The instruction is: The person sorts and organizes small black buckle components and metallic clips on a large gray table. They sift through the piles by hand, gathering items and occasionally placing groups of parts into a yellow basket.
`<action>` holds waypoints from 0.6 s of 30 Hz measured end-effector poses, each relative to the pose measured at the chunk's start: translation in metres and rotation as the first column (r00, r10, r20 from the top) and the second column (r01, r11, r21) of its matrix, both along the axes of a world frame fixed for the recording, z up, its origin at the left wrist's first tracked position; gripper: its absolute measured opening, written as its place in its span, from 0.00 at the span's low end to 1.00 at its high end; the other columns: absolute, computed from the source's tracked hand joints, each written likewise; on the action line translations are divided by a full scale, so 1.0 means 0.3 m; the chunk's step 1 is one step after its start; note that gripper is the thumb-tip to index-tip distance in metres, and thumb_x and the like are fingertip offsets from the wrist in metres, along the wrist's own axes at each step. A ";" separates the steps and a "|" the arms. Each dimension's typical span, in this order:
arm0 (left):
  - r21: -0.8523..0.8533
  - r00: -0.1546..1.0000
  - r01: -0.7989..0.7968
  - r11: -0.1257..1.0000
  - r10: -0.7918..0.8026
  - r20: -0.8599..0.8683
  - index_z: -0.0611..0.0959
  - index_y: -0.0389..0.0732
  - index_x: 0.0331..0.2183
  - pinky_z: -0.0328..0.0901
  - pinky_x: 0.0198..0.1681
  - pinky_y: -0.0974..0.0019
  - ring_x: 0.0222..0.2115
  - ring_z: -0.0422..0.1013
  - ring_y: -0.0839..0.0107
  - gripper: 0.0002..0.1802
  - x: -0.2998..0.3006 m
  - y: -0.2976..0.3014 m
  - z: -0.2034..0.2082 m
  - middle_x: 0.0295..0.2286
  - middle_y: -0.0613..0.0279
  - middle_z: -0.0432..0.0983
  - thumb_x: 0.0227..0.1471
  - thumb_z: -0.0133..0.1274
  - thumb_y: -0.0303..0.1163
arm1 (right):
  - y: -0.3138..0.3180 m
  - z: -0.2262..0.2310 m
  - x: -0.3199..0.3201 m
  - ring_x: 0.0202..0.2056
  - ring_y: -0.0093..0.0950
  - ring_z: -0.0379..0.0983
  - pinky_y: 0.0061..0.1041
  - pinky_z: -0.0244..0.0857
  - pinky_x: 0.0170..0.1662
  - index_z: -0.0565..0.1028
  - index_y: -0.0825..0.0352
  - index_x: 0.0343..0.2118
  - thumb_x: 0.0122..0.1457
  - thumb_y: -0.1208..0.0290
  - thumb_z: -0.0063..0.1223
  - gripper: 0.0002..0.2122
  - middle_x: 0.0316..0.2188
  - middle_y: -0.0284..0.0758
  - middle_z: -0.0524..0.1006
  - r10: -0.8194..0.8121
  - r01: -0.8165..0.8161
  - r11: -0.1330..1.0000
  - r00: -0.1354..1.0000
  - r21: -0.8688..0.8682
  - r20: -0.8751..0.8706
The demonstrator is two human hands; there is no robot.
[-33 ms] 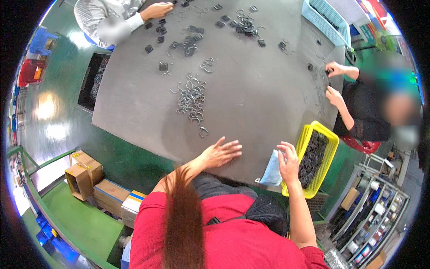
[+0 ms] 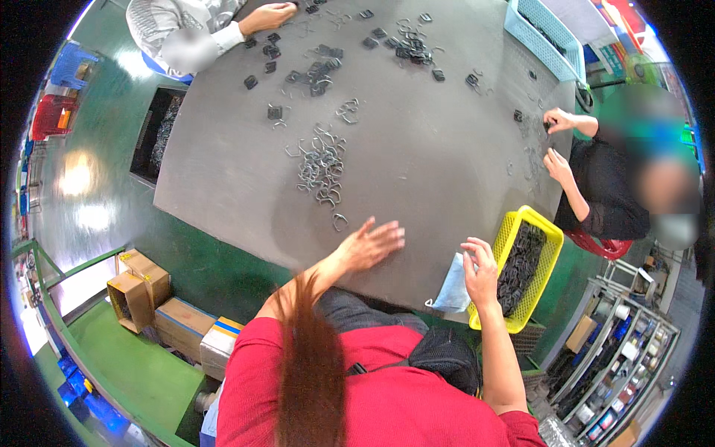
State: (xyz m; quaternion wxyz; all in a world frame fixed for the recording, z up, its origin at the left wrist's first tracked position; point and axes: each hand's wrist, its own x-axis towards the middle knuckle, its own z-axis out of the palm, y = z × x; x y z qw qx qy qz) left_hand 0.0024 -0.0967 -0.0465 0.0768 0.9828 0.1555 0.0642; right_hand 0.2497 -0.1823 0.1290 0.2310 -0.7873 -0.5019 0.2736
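Observation:
My left hand (image 2: 374, 245) is open, palm down over the grey table (image 2: 432, 156), fingers stretched out and nothing held. Just beyond it lies a loose heap of bent metal hooks (image 2: 322, 165), with a single hook close to the fingers. My right hand (image 2: 479, 270) is raised by the table's near edge, thumb and fingers apart, with nothing visible in it. A light blue face mask (image 2: 452, 287) lies on the table beside that hand. To its right stands a yellow plastic basket (image 2: 509, 223) filled with small black parts (image 2: 523, 261).
One co-worker's hand (image 2: 268, 16) reaches over black pieces at the far left. Another co-worker's hands (image 2: 558, 164) work at the right edge. A light blue basket (image 2: 532, 43) stands far right. Black buckle-like pieces (image 2: 316, 77) lie scattered. Cardboard boxes (image 2: 186, 324) sit lower left.
My left hand has shifted slightly away from me over the table. The whole view has moved a little; my right hand looks nearly still.

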 end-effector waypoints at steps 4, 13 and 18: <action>0.129 0.869 -0.484 0.866 0.492 -0.045 0.59 0.54 0.57 0.28 0.58 0.39 0.62 0.35 0.66 0.28 0.046 0.359 0.004 0.60 0.69 0.46 0.54 0.38 0.40 | 0.077 -0.003 -0.024 0.41 0.35 0.71 0.28 0.67 0.41 0.74 0.66 0.35 0.53 0.77 0.48 0.07 0.41 0.39 0.71 0.041 -0.041 0.999 0.999 -0.015 0.010; 0.028 0.627 -0.774 0.632 0.760 0.171 0.57 0.48 0.58 0.24 0.57 0.36 0.61 0.39 0.58 0.33 -0.165 0.698 0.086 0.58 0.62 0.49 0.51 0.46 0.35 | 0.451 -0.269 0.050 0.44 0.36 0.69 0.32 0.66 0.44 0.72 0.66 0.36 0.51 0.77 0.48 0.08 0.40 0.38 0.71 0.051 -0.051 0.999 0.998 -0.004 -0.022; -0.135 0.624 -0.734 0.666 0.739 0.254 0.60 0.40 0.55 0.35 0.60 0.45 0.60 0.42 0.56 0.30 0.035 1.016 0.101 0.55 0.57 0.54 0.52 0.45 0.36 | 0.882 -0.391 0.114 0.51 0.40 0.61 0.35 0.60 0.52 0.65 0.60 0.48 0.47 0.76 0.52 0.22 0.50 0.40 0.63 0.053 -0.067 0.993 0.990 0.099 0.134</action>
